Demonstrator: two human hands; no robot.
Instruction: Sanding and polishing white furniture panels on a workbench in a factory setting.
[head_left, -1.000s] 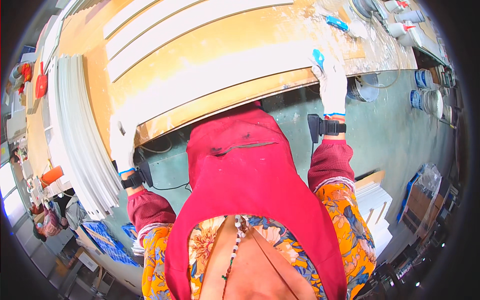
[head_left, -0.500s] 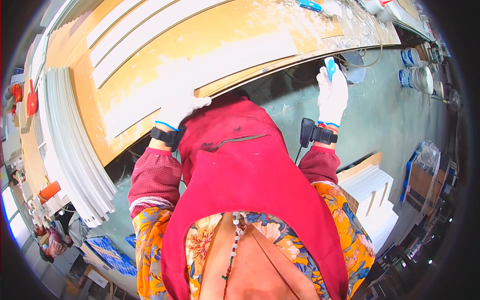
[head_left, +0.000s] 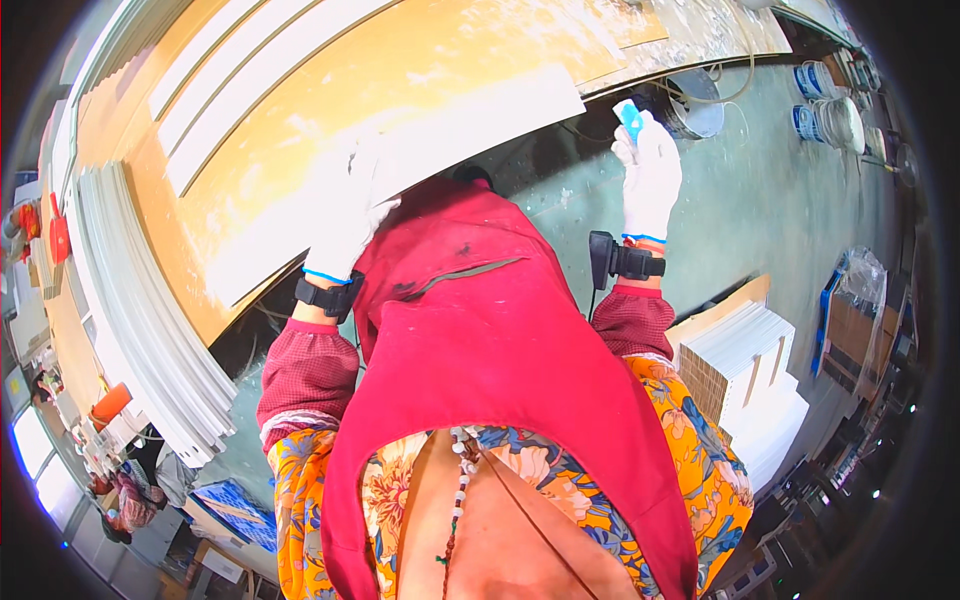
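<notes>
A long white board [head_left: 480, 130] lies along the near edge of the wooden worktable [head_left: 290, 115], its front edge reaching the table's rim. My left hand [head_left: 350, 215], in a white glove, is at the board's near edge, with its thumb at the front side and its fingers over the top. Glare washes out part of those fingers. To the right, past the table edge, my gloved right hand [head_left: 652, 180] is raised over the floor. It is closed around a small blue and white tool [head_left: 630, 118], whose exact kind I cannot make out.
Several white strips [head_left: 225, 85] lie farther back on the table. A stack of long white profiles [head_left: 150, 310] stands at its left. A bucket [head_left: 697, 105] is under the table's right end, with paint pails [head_left: 830, 122] farther right. Stacked white panels [head_left: 745, 360] stand at my right.
The white board has shifted toward me, closing the strip of bare table before it. My left hand has moved slightly nearer with it. My right hand has moved a little left and away.
</notes>
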